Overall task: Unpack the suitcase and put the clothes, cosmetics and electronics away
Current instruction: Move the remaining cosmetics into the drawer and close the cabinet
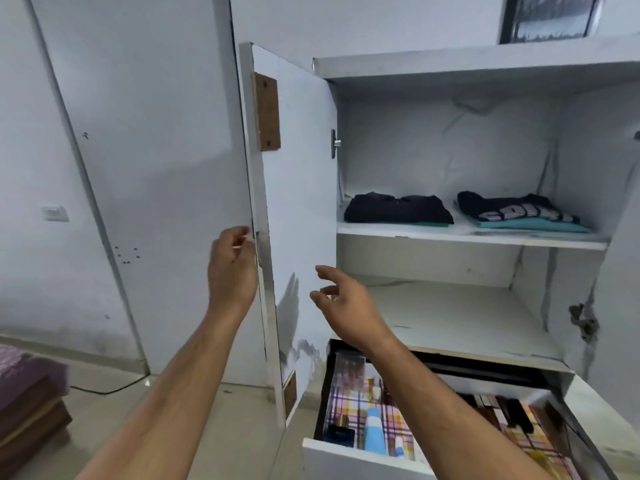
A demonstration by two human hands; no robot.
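Observation:
The white cabinet's left door (298, 188) stands open. My left hand (231, 268) is at the door's outer edge, its fingers curled at the metal edge handle (262, 251). My right hand (341, 303) hovers open in front of the door's inner face and holds nothing. On the upper shelf (467, 233) lie two folded piles: dark clothes (398, 208) on the left, and a dark printed top on a teal garment (519, 213) on the right. The bottom drawer (346, 459) is pulled out. In it, on checked lining, are a blue tube (374, 429), a dark box (341, 434) and several other cosmetics.
The middle shelf (460, 317) is bare. The right cabinet door (620, 271) is open at the frame's edge. A wooden piece of furniture with a purple cover (27, 393) stands low at the left. A black cable (104, 389) runs along the floor by the wall.

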